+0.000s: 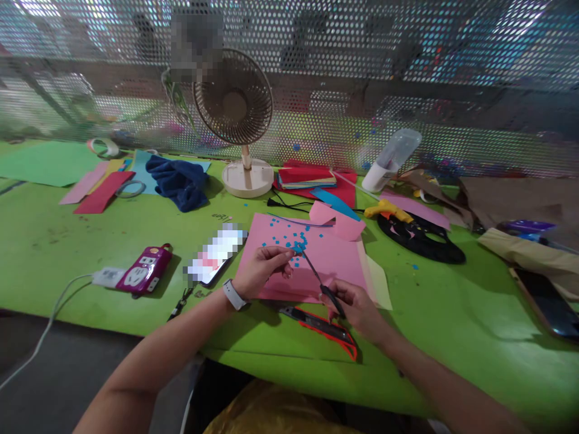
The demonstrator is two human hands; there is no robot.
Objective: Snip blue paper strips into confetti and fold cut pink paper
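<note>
My left hand (262,270) is closed in a pinch on a small blue paper strip (297,248), held just above a pink paper sheet (335,256). My right hand (357,306) grips the handles of small scissors (316,274), whose blades point up-left and meet the blue strip. Several tiny blue paper squares (284,234) lie scattered over the pink sheet. A white watch sits on my left wrist. A red and black utility knife (323,325) lies on the green table just under my right hand.
A phone (215,256) and a pink power strip (142,270) lie left of my hands. Behind stand a small fan (239,120), a blue cloth (178,179), stacked coloured papers (307,178), a yellow glue gun (389,210) and a black ring (420,238). Another phone (545,301) lies at right.
</note>
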